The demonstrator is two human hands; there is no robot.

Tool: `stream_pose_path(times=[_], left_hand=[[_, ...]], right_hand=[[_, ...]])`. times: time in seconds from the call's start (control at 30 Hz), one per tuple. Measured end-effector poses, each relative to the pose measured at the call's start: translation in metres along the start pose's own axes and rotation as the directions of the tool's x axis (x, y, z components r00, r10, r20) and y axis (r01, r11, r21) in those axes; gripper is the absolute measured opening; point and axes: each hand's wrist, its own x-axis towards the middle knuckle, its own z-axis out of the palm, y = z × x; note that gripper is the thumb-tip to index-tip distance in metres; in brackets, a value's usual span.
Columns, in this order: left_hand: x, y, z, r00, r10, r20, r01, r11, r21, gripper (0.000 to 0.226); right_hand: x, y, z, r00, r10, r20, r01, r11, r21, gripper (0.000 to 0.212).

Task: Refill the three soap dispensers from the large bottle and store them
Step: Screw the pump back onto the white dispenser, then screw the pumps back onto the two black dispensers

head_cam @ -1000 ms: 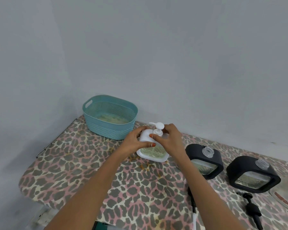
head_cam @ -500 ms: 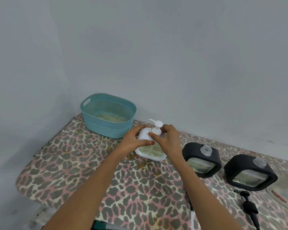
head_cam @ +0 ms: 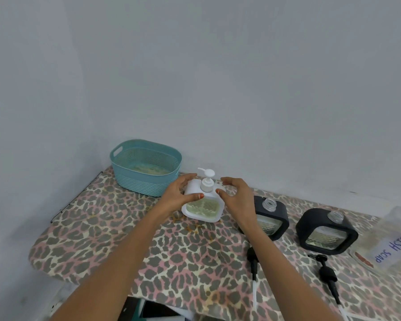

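A white soap dispenser with its white pump fitted stands on the leopard-print table. My left hand grips its left side, thumb on the front. My right hand hovers at its right side with fingers spread and relaxed, the thumb tip at the dispenser's shoulder. Two black dispensers stand to the right with open necks. Their black pumps lie on the cloth in front of them. The large clear bottle, labelled DISH SOAP, lies at the right edge.
A teal plastic basket stands at the back left of the table, close to the wall corner and just left of the white dispenser. Grey walls close off the back and left. The table's rounded end is at the left.
My right hand has let go of the white pump's collar and drawn off to the right, fingers opening. My left hand keeps its hold on the white dispenser.
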Motion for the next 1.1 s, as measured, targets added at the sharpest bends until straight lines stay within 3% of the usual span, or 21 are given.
stream_pose_path(times=[0.3, 0.6, 0.73, 1.1], left_hand=[[-0.038, 0.029, 0.017, 0.997, 0.068, -0.047, -0.071, 0.995, -0.069, 0.055], [-0.04, 0.043, 0.076, 0.984, 0.141, 0.112, -0.138, 0.99, -0.033, 0.056], [-0.031, 0.039, 0.107, 0.976, 0.127, 0.177, -0.139, 0.988, 0.06, 0.064], [-0.004, 0.032, 0.149, 0.984, 0.09, 0.151, -0.113, 0.982, 0.154, 0.064]], right_hand=[[-0.036, 0.008, -0.044, 0.995, 0.045, -0.088, -0.049, 0.998, -0.041, 0.031], [-0.066, 0.034, -0.083, 0.979, 0.142, -0.148, -0.148, 0.989, -0.032, 0.03], [-0.079, 0.054, -0.09, 0.971, 0.18, -0.157, -0.192, 0.979, -0.063, 0.029], [-0.097, 0.095, -0.072, 0.9, 0.435, 0.024, -0.434, 0.901, -0.026, 0.033]])
